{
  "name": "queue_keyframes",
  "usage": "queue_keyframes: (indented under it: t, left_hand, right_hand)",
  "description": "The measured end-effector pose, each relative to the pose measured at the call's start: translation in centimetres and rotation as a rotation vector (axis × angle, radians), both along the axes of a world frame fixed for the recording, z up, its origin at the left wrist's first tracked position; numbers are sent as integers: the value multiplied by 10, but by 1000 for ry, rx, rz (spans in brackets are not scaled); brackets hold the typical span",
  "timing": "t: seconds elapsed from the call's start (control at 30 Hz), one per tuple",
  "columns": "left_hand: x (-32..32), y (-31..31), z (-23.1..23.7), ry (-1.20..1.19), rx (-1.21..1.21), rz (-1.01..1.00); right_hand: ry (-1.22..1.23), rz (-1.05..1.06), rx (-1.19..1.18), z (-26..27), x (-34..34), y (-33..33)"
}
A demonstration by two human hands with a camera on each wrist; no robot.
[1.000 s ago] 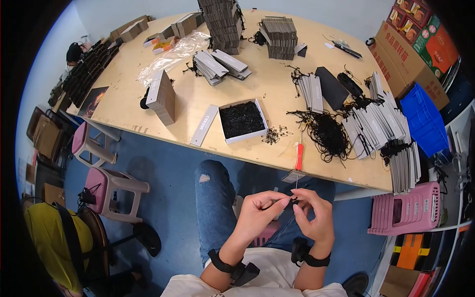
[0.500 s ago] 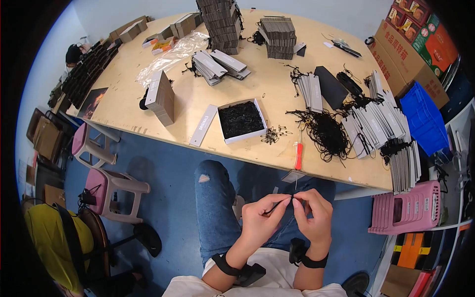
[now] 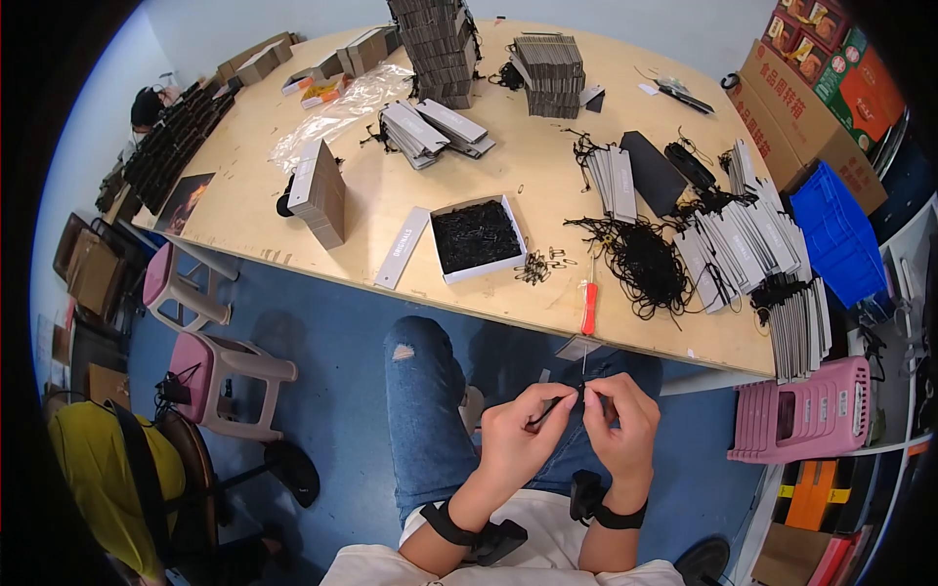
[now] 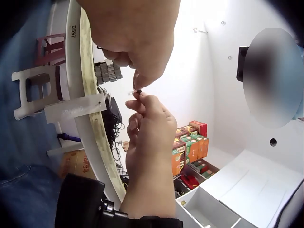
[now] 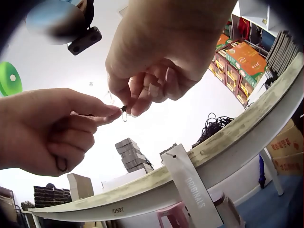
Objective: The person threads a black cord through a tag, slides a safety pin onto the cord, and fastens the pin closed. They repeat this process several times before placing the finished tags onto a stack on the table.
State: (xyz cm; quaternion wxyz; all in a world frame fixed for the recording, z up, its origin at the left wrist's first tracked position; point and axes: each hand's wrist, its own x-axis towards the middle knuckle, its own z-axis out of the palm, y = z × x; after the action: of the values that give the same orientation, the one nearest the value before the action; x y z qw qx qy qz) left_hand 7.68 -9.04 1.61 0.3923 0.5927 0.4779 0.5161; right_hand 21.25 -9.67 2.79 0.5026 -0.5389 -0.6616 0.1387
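Left hand and right hand are raised near the table's front edge, fingertips close together. Between them is a small black knot of cord, with a thin metal pin hanging at it in the right wrist view. The left thumb and forefinger pinch the black cord, and a loop of it shows under the curled left fingers. The right thumb and forefinger pinch at the knot's other side. A grey ORIGINALS tag juts from the table edge below the hands.
On the table are a white box of black pins, loose pins, a red-handled tool, tangled black cords, fanned grey tags and tag stacks. Pink stools stand right.
The right forefinger and thumb have closed together from a wider spread. The hands came together at the black cord, then moved slightly apart, leaving a small gap between their fingertips.
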Motion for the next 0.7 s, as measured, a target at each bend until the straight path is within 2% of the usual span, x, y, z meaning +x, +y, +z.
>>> queue_keyframes:
  t: [0.13, 0.3, 0.63, 0.7]
  left_hand:
    - [-1, -1, 0, -52, -75, -70]
    - [-2, -1, -2, -391, -327, -188]
    - [-5, 3, 4, -474, -456, -170]
    - [-4, 4, 0, -540, -470, -132]
  right_hand:
    - [13, -7, 13, 0, -3, -1]
    - [174, -14, -74, -1, -6, -3]
    - [189, 23, -72, -2, -6, 1]
    - [86, -38, -57, 4, -8, -2]
